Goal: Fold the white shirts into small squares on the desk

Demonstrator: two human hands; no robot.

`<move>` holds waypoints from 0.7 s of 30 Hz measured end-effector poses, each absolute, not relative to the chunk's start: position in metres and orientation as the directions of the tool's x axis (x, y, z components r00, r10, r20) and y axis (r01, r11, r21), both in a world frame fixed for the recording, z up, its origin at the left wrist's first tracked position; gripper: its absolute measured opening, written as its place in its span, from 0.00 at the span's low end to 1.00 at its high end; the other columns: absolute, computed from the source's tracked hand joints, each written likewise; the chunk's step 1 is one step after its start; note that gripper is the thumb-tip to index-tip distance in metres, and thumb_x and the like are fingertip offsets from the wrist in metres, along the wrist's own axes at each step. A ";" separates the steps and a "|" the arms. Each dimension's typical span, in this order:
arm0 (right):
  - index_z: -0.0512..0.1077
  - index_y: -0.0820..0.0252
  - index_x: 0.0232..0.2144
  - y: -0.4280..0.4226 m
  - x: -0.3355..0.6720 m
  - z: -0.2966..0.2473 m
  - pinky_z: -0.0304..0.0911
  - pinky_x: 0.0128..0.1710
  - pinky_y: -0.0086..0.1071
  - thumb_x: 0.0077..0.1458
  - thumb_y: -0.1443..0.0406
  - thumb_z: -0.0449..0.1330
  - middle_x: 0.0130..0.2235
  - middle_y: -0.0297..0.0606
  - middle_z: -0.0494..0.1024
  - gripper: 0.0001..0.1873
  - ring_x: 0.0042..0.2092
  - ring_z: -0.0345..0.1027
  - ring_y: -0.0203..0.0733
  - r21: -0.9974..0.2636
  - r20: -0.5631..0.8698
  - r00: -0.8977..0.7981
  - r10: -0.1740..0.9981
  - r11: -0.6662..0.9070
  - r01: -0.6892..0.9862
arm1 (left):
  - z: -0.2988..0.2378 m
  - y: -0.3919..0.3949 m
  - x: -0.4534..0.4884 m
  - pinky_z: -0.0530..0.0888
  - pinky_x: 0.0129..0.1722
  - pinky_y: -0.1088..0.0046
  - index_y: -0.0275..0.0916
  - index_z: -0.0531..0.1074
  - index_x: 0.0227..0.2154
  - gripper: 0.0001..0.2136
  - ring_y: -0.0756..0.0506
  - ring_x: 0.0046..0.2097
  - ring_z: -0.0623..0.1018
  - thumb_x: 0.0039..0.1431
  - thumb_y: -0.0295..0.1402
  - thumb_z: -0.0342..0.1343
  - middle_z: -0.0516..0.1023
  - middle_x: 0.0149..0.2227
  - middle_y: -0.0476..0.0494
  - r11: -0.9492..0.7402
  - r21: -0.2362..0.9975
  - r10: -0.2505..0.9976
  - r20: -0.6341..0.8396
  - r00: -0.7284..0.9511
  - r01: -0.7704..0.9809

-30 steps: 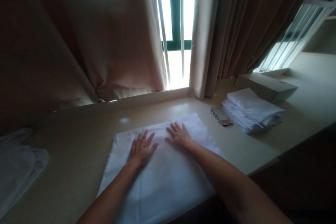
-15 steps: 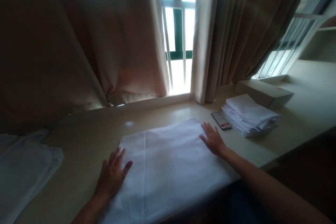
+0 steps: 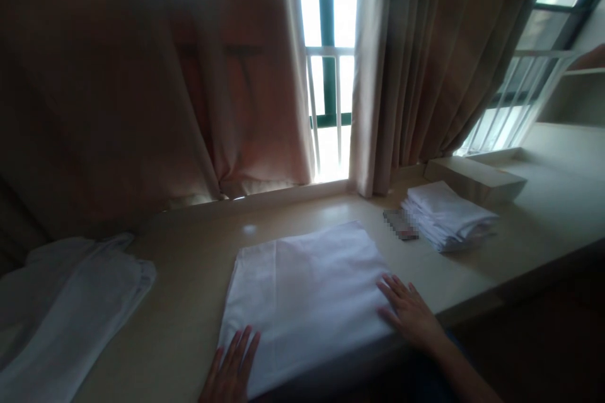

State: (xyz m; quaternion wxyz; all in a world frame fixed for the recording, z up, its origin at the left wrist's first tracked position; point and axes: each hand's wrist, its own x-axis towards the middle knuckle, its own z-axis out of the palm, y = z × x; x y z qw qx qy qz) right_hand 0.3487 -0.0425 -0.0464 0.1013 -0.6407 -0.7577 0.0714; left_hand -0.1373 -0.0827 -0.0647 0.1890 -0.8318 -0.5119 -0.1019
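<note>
A white folded cloth (image 3: 312,302) lies flat on the pale tabletop (image 3: 184,302), its near edge by the table's front edge. My left hand (image 3: 231,365) rests on the cloth's near left corner with fingers stretched out; its lower part is cut off by the frame. On the near right edge of the cloth lies my right hand (image 3: 411,312), palm down and fingers spread. Neither hand grips the fabric. Right of the cloth is a flat phone-like object (image 3: 399,225), partly pixelated, beside a stack of folded white cloths (image 3: 449,214).
Loose white fabric (image 3: 89,302) lies crumpled at the left. Behind the stack stands a low pale box (image 3: 472,177). Brown curtains (image 3: 255,107) hang along the back, parted before a bright barred window (image 3: 331,88). The table's front edge runs up toward the right.
Both hands have slid toward me along the cloth's sides, from its upper part to its near corners. The view has shifted slightly, showing more of the loose fabric at left.
</note>
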 end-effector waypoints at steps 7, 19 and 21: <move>0.57 0.48 0.63 -0.045 0.335 -0.044 0.37 0.62 0.56 0.60 0.43 0.41 0.66 0.39 0.52 0.34 0.67 0.41 0.50 -0.266 0.075 -0.079 0.994 0.096 0.959 | -0.061 -0.089 -0.134 0.51 0.65 0.56 0.45 0.44 0.66 0.42 0.37 0.67 0.53 0.52 0.50 0.54 0.54 0.66 0.41 -0.396 -0.213 0.797 0.402 0.450 0.893; 0.62 0.60 0.60 -0.041 0.343 -0.063 0.47 0.61 0.52 0.59 0.41 0.43 0.62 0.48 0.61 0.38 0.64 0.49 0.55 -0.230 0.403 0.032 0.915 0.068 0.971 | -0.062 -0.091 -0.134 0.53 0.64 0.56 0.47 0.45 0.66 0.43 0.37 0.67 0.54 0.48 0.49 0.57 0.54 0.66 0.43 -0.361 -0.230 0.804 0.414 0.427 0.904; 0.62 0.62 0.60 -0.040 0.341 -0.064 0.47 0.61 0.51 0.58 0.41 0.43 0.62 0.49 0.61 0.39 0.64 0.50 0.55 -0.237 0.440 0.027 0.898 0.087 0.968 | -0.065 -0.090 -0.134 0.54 0.64 0.55 0.46 0.45 0.66 0.44 0.36 0.66 0.55 0.48 0.49 0.57 0.55 0.66 0.42 -0.354 -0.242 0.803 0.417 0.426 0.903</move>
